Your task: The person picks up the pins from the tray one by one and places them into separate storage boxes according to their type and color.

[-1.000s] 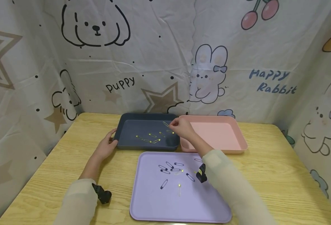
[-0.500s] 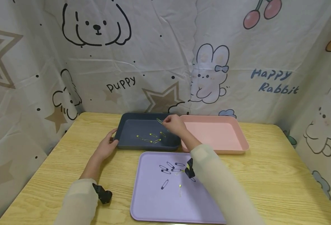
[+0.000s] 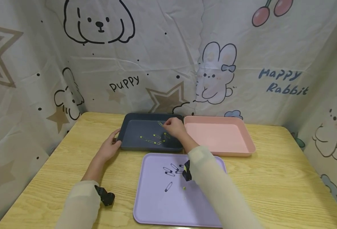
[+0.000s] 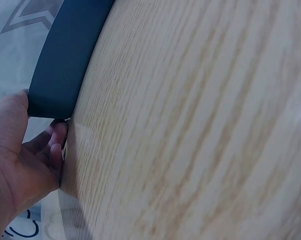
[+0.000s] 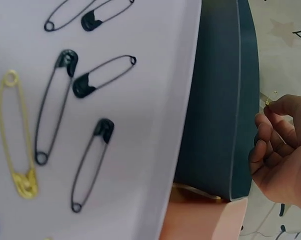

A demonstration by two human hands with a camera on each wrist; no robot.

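Note:
My right hand (image 3: 175, 127) pinches a yellow safety pin (image 3: 160, 123) between thumb and fingertips, over the right part of the dark blue tray (image 3: 134, 128). That same pin (image 5: 268, 103) shows small at the fingertips in the right wrist view. Several yellow safety pins (image 3: 152, 142) lie inside the dark tray. At its near left corner, my left hand (image 3: 109, 149) holds the tray; in the left wrist view the thumb (image 4: 18, 107) is at the rim and the fingers bend in at the base. Black safety pins (image 3: 168, 186) and a yellow one (image 5: 25, 185) lie on the lavender tray (image 3: 154, 210).
A pink tray (image 3: 218, 136) with nothing visible in it stands right of the dark one. The lavender tray is in front of both, partly covered by my right sleeve (image 3: 217, 184). Behind the wooden table (image 3: 271, 178) hangs a printed curtain (image 3: 114, 63).
My right hand has moved left, farther over the dark tray, carrying the yellow safety pin. My left hand keeps its place at the tray's corner. The head view has shifted slightly.

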